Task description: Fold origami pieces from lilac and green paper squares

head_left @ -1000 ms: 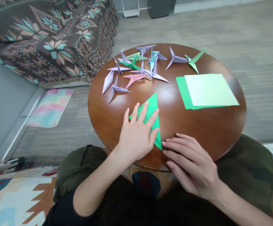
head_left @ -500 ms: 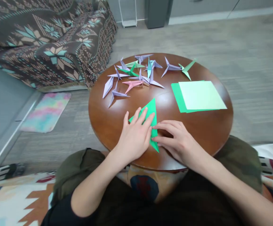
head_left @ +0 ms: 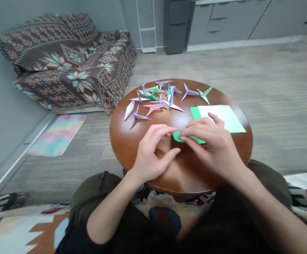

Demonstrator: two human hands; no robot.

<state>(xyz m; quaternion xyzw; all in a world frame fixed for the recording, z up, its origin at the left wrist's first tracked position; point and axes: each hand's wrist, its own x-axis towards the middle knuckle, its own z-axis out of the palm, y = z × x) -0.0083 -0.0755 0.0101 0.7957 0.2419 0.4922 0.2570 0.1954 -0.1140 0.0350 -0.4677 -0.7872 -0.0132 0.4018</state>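
Observation:
Between my hands is a folded piece of green paper (head_left: 178, 137), partly covered by my fingers. My right hand (head_left: 211, 139) pinches it from the right between thumb and fingers. On the other side, my left hand (head_left: 154, 151) curves with its thumb and fingers apart; its fingertips come close to the paper's left end, and whether they touch it I cannot tell. Behind my right hand lies a stack of square paper (head_left: 227, 116), pale on top with green beneath. Folded paper cranes (head_left: 153, 107) in purple, green, pink and blue are grouped toward the far left of the table.
The round brown wooden table (head_left: 127, 151) stands before my knees. A sofa under a patterned cover (head_left: 81, 77) is at the back left, with a pastel mat (head_left: 58, 135) on the floor. A white rack (head_left: 147, 31) and grey cabinets (head_left: 222, 24) line the far wall.
The green paper has been lifted off the table and turned, and it shows less. My left hand has come off it and opened. My view has tilted up.

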